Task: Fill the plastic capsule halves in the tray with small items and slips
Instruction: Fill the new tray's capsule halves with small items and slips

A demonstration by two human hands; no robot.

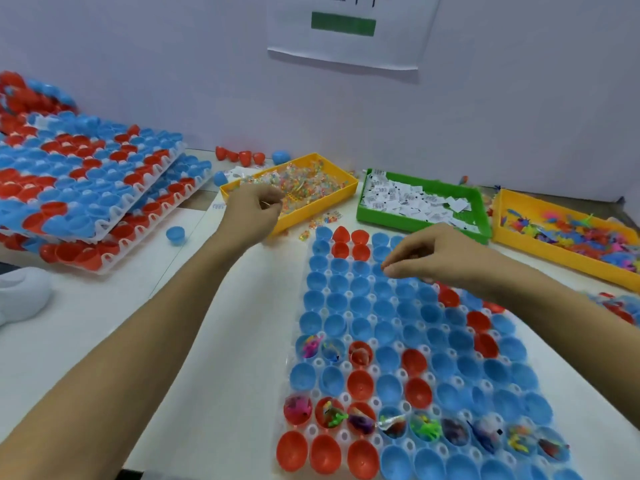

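Note:
A clear tray (323, 311) of blue and red capsule halves lies in front of me. A near row and a few halves (360, 355) higher up hold small colourful toys; the other halves look empty. My left hand (251, 213) reaches into the yellow tray of small bead packets (311, 178), its fingers curled and pinching among the packets. My right hand (433, 258) hovers over the far rows of the capsule tray, thumb and fingertips pinched together on something tiny that I can barely see.
A green tray (381, 216) of white paper slips and a yellow tray (540, 251) of colourful toys stand at the back right. Stacked trays of capsule halves (86, 181) fill the left. Loose halves (175, 234) and spilled packets (322, 220) lie around. A wall rises behind.

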